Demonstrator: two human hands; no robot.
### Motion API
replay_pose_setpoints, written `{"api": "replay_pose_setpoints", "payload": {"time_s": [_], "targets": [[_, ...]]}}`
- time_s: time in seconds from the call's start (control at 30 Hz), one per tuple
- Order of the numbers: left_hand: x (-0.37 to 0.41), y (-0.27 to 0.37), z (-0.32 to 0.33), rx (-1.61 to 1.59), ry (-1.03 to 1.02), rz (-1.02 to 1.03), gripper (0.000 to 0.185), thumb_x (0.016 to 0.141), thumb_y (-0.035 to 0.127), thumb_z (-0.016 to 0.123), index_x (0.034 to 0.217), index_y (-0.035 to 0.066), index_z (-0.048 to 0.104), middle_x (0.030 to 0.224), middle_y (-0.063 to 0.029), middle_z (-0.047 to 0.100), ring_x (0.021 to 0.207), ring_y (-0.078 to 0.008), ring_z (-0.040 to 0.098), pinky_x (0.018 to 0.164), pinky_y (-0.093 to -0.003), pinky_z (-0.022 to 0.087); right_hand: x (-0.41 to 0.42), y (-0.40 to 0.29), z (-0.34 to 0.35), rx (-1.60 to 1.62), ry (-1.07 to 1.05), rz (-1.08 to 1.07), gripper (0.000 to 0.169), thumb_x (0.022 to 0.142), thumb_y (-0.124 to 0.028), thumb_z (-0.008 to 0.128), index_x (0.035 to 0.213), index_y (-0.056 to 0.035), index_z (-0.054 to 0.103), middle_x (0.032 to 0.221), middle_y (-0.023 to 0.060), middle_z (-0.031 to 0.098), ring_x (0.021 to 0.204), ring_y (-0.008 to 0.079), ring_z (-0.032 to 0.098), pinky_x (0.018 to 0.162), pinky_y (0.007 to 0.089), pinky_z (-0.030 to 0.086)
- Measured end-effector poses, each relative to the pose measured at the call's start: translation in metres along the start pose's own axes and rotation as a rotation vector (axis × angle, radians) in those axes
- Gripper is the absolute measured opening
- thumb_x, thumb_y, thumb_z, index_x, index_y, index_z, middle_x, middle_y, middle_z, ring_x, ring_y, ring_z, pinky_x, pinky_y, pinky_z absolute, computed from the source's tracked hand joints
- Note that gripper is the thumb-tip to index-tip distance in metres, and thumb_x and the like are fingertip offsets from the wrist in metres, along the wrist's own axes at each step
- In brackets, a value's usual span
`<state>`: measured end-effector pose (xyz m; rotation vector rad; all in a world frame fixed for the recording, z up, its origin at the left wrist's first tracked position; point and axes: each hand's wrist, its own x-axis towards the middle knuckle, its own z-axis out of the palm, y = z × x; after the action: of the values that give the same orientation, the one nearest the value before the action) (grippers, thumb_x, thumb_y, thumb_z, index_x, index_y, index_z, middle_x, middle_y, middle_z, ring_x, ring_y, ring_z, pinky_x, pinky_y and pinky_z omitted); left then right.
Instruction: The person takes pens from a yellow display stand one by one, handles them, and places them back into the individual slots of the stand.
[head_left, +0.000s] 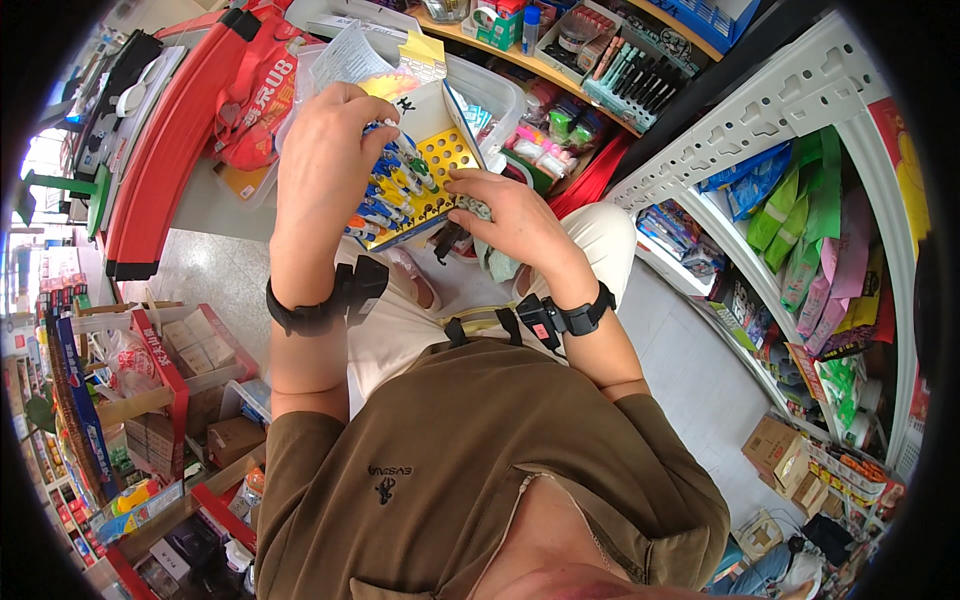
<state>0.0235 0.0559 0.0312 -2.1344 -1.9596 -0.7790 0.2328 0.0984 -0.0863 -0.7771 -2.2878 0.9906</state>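
Observation:
A display box (448, 120) with an upright flap and a yellow perforated insert (442, 154) is tilted before me, above my knees. Several click pens (394, 180) with white, blue, yellow, green and orange parts stand in its holes, at the left side. My left hand (322, 142) reaches over them, thumb and forefinger pinched at the top of a pen (390, 127); the fingertips partly hide it. With my right hand (517, 217) I grip a grey-green cloth (495, 259) at the box's right edge, fingertips touching the box. Part of the cloth hangs below the hand.
Behind the box sits a clear plastic bin (495, 90) holding packets and papers. A red bag (251, 112) lies left of it. Stationery trays (630, 67) fill the shelf beyond. A white metal rack (750, 112) stands right, and cartons in red-edged shelving (176, 390) at left.

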Motion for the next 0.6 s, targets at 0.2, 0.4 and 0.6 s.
{"api": "replay_pose_setpoints", "payload": {"time_s": [0.2,0.4,0.6], "targets": [[-0.002,-0.004,0.009,-0.035,-0.082,-0.017,0.016,0.08,0.007,0.074,0.095,0.005,0.076,0.098,-0.0124,0.066,0.095,-0.032,0.063,0.084,-0.0401,0.05,0.001,0.003,0.0,-0.004,-0.008,0.008,0.036,0.088,-0.02,0.071,0.12,-0.0038,0.069,0.13,0.0144,0.065,0.113,0.0336,0.065,0.095,0.0396,0.052],[-0.004,-0.004,0.01,0.007,-0.156,0.026,0.021,0.08,0.006,0.074,0.101,0.005,0.077,0.099,-0.012,0.065,0.098,-0.0325,0.06,0.086,-0.041,0.049,0.002,0.007,0.003,-0.029,0.006,-0.031,0.038,0.09,-0.029,0.066,0.12,-0.0053,0.069,0.132,0.0109,0.064,0.112,0.0323,0.064,0.092,0.0405,0.054],[-0.019,-0.013,-0.006,-0.248,0.147,-0.04,0.038,0.084,0.003,0.072,0.122,0.007,0.069,0.118,-0.0148,0.064,0.11,-0.0306,0.061,0.095,-0.0381,0.048,0.002,0.0,-0.003,0.092,0.065,0.009,0.028,0.089,-0.017,0.07,0.114,-0.0046,0.07,0.121,0.0121,0.069,0.109,0.0309,0.066,0.094,0.0376,0.052]]}}
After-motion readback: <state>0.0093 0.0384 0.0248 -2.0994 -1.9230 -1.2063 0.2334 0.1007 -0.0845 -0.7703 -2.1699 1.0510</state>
